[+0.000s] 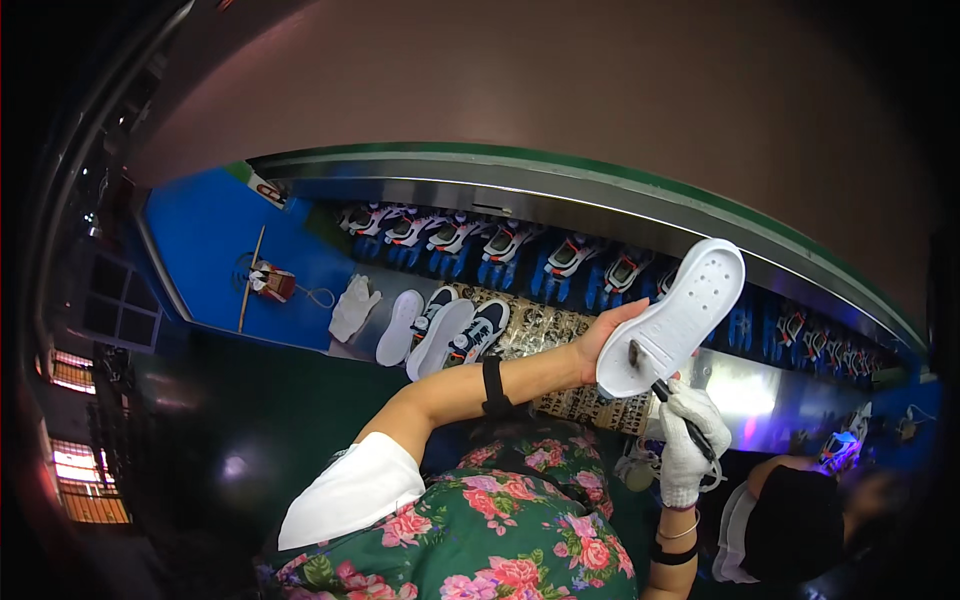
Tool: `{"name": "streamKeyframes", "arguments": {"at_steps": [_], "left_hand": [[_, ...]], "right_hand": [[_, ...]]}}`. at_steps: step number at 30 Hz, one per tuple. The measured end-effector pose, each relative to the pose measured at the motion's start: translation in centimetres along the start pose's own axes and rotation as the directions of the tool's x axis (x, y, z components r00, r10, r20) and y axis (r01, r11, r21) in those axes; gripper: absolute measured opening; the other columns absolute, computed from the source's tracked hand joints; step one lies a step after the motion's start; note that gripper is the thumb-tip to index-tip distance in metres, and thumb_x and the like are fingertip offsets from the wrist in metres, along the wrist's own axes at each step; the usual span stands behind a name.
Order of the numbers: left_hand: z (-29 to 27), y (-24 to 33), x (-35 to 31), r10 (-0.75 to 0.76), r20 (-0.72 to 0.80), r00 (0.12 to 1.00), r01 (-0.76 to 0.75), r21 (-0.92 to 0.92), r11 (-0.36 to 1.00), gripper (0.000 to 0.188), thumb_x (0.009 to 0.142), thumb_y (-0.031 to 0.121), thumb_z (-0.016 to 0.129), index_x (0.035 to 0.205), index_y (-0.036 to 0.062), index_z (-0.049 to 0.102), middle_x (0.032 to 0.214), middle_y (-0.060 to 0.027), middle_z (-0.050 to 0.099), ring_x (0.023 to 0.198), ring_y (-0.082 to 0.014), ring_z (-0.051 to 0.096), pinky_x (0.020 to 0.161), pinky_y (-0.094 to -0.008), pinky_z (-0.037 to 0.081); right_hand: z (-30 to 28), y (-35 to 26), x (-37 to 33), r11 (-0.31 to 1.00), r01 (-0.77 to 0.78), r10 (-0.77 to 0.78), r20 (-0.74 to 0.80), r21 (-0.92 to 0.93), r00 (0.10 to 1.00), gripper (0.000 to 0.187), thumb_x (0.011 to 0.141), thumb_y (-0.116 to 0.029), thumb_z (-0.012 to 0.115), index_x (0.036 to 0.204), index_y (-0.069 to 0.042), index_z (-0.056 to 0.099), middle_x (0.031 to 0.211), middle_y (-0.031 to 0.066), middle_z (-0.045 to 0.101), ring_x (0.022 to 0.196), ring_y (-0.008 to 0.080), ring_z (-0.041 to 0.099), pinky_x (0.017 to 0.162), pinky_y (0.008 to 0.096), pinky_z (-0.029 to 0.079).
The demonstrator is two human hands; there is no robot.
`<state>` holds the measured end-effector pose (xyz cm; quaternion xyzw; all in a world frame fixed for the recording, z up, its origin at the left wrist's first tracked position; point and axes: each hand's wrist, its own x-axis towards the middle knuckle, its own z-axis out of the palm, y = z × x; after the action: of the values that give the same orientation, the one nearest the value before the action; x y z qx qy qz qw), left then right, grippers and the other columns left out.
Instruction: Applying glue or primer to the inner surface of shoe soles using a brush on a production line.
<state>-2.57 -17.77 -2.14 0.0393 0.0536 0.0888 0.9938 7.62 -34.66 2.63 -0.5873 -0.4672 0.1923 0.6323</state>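
Observation:
My bare left hand [612, 328] grips a white shoe sole [690, 305] by its side edge, holding it tilted above the bench. Small holes dot the sole's upper end. In my right hand [690, 450], which wears a white knitted glove, is a brush [660, 389] with a dark handle. Its dark bristles rest on the inner face of the sole, at the lower end. Left of my hands, on the bench, lie two more white soles [441, 340] beside a pair of navy-and-white shoes [487, 328].
Behind the bench, several shoe uppers on blue lasts [565, 258] stand in a row under a metal hood [480, 195]. Crumpled white material [354, 308] lies near a blue tabletop [200, 250]. Another person's dark sleeve [795, 520] is at the right, beside white soles [736, 535].

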Motion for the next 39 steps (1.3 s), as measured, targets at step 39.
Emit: {"name": "streamKeyframes", "arguments": {"at_steps": [39], "left_hand": [[1.6, 4.7, 1.7, -0.386, 0.148, 0.910, 0.314, 0.361, 0.878, 0.071, 0.095, 0.054, 0.047, 0.143, 0.0028, 0.046, 0.131, -0.0311, 0.052, 0.099, -0.0449, 0.061, 0.088, -0.0518, 0.049]], "right_hand": [[1.9, -3.1, 0.3, 0.931, 0.321, -0.273, 0.256, -0.172, 0.928, 0.023, 0.070, -0.002, 0.081, 0.092, -0.005, 0.074, 0.099, 0.0143, 0.074, 0.085, 0.0284, 0.069, 0.076, 0.0356, 0.054]]}}
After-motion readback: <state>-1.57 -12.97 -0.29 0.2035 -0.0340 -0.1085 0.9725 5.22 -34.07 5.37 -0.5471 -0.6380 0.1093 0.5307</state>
